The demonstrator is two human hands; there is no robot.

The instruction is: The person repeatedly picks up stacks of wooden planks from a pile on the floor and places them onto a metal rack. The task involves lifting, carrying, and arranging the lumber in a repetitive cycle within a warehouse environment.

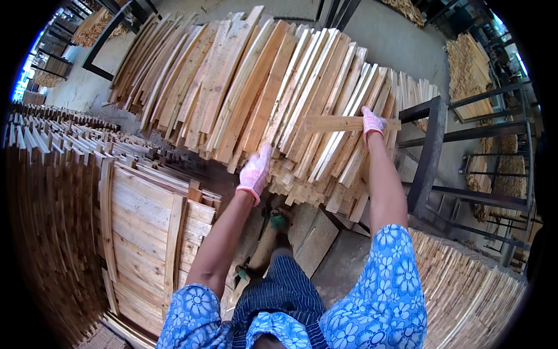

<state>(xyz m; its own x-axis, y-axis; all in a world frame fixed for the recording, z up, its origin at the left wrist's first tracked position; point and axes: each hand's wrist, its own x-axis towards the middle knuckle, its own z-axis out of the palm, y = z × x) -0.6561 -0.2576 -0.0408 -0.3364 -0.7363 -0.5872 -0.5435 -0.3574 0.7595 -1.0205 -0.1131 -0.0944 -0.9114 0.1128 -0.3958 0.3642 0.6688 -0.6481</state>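
Observation:
A large pile of wooden slats (pixel 226 81) lies ahead of me, most of them pointing away and set side by side. My right hand (pixel 373 122), in a pale pinkish-white knit glove, is closed round a short wooden slat (pixel 334 124) near its right end. That slat lies crosswise over the pile. At the near edge of the pile is my left hand (pixel 256 170), gloved the same way, its fingers stretched forward beside the slat ends. I see nothing held in it; whether it touches the wood is unclear.
A wooden-sided crate (pixel 142 215) stands at the left, beside densely stacked slats (pixel 52 232). To the right are a dark metal frame (pixel 427 154) and another stack of thin slats (pixel 465 285). Further wood piles (pixel 468 72) stand in the background.

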